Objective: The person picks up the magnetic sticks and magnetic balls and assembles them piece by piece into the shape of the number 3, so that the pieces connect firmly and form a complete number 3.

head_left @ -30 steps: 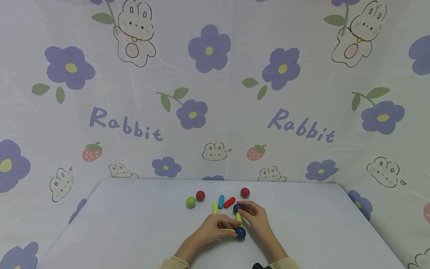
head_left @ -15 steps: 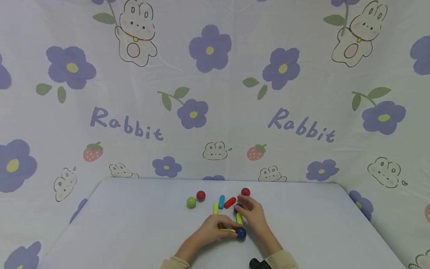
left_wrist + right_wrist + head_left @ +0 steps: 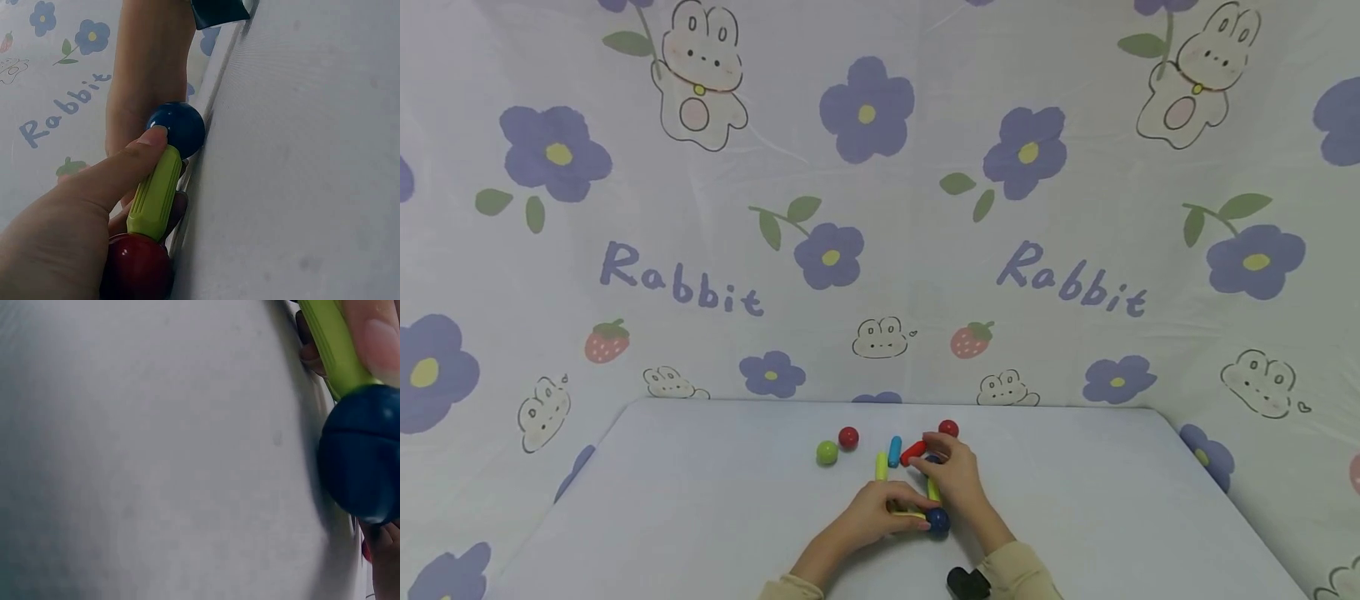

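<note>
My left hand (image 3: 880, 508) grips a yellow-green ribbed rod (image 3: 154, 194) that joins a blue ball (image 3: 178, 128) to a dark red ball (image 3: 139, 265). Its thumb lies where the rod meets the blue ball. From that ball a second yellow-green rod (image 3: 934, 490) runs back to another blue ball (image 3: 933, 459), partly covered by my right hand (image 3: 957, 473). A third yellow-green rod (image 3: 882, 467) sticks out beyond the left hand. The right hand's thumb and fingers are spread around a short red rod (image 3: 913, 452), fingertips right at it.
A light blue rod (image 3: 895, 451) lies left of the red one. Farther left are a red ball (image 3: 848, 437) and a green ball (image 3: 827, 452); another red ball (image 3: 948, 429) sits behind the right hand. A patterned cloth (image 3: 880, 250) hangs behind the white table (image 3: 700, 500).
My right hand has let go of the far blue ball and moved left and back to the red rod. The left hand keeps its grip in the same place.
</note>
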### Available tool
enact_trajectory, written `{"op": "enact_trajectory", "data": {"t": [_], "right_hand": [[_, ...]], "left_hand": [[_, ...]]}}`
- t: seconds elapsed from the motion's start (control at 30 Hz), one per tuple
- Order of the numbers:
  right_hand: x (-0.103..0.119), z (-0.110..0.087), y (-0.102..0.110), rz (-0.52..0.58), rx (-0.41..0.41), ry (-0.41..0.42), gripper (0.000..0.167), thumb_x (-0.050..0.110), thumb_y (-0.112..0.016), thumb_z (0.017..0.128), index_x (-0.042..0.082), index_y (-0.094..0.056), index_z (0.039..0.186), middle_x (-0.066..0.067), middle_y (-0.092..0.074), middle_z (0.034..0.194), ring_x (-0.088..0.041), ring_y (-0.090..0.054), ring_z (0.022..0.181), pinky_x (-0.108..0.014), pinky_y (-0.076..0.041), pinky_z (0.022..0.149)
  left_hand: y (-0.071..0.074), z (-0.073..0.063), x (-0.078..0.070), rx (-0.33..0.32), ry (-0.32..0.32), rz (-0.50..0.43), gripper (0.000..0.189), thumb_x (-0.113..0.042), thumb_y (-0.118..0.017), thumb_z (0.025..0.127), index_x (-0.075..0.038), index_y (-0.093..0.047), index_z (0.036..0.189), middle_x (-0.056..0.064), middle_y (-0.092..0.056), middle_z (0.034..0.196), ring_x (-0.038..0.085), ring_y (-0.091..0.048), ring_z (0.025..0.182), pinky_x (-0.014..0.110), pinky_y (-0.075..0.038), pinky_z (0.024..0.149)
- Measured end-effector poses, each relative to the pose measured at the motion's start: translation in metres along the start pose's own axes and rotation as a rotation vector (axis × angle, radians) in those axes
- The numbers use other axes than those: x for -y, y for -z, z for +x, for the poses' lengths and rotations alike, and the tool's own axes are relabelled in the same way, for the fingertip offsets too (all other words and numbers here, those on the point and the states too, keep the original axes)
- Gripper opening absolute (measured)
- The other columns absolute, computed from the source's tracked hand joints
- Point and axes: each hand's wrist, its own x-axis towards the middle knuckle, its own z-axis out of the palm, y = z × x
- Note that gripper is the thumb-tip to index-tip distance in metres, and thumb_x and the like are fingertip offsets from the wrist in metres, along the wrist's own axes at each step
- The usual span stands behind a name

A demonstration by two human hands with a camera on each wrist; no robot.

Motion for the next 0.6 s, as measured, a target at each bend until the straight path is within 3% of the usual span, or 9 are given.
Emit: {"op": "enact_trajectory", "data": {"t": [0.2, 0.6], "right_hand": [[0.006, 0.0, -0.004, -0.049, 0.004, 0.042, 0.049, 0.014, -0.076, 0.071, 0.0, -0.057, 0.114, -0.012, -0.059, 0.11, -0.027, -0.055, 0.102, -0.037, -0.044, 0.083], [0.002, 0.005, -0.01, -0.087, 0.025, 0.081, 0.051, 0.012, -0.078, 0.069, 0.0, -0.057, 0.114, -0.014, -0.059, 0.109, -0.027, -0.057, 0.099, -0.037, -0.045, 0.081]], "left_hand": [[0.004, -0.004, -0.02, -0.011, 0.016, -0.019, 0.025, -0.015, -0.071, 0.076, -0.011, -0.069, 0.101, -0.005, -0.066, 0.088, 0.007, -0.056, 0.07, 0.024, -0.047, 0.059], [0.002, -0.003, -0.018, -0.022, 0.048, -0.005, 0.023, -0.017, -0.071, 0.076, -0.012, -0.069, 0.099, -0.006, -0.065, 0.087, 0.007, -0.056, 0.07, 0.023, -0.046, 0.058]]}}
